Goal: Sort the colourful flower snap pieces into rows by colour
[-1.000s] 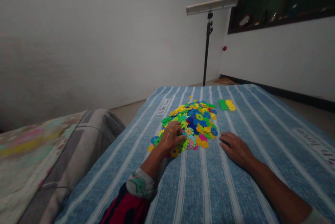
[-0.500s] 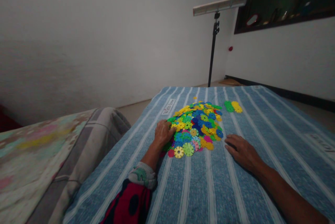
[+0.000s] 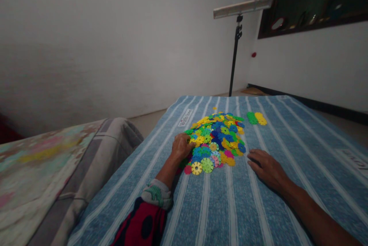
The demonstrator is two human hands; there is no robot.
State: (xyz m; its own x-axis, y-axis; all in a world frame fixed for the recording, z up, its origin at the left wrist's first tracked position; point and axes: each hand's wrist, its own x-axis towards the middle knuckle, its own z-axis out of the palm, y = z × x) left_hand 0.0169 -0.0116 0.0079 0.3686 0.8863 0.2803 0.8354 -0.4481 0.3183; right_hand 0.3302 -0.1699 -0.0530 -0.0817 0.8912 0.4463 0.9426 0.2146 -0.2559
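A heap of colourful notched plastic discs (image 3: 215,138), like flower-shaped building pieces, lies on a blue striped cloth. At the heap's left edge is my left hand (image 3: 181,147), its fingers curled in and its thumb against them among the discs; what they hold, if anything, is hidden. My right hand (image 3: 266,165) rests on the cloth just right of the heap, fingers stretched out with nothing in them. Beyond it lie a row of green discs (image 3: 252,118) and a row of yellow discs (image 3: 260,119), side by side and apart from the heap.
The striped cloth (image 3: 227,207) covers the table. One orange disc (image 3: 214,108) lies alone behind the heap. To the left stands a surface under a floral cover (image 3: 51,165). A lamp on a black stand (image 3: 234,54) rises behind the table, near the wall.
My left hand has shifted slightly to the right at the heap's edge, its fingers a little more curled. My right hand and the two rows look the same.
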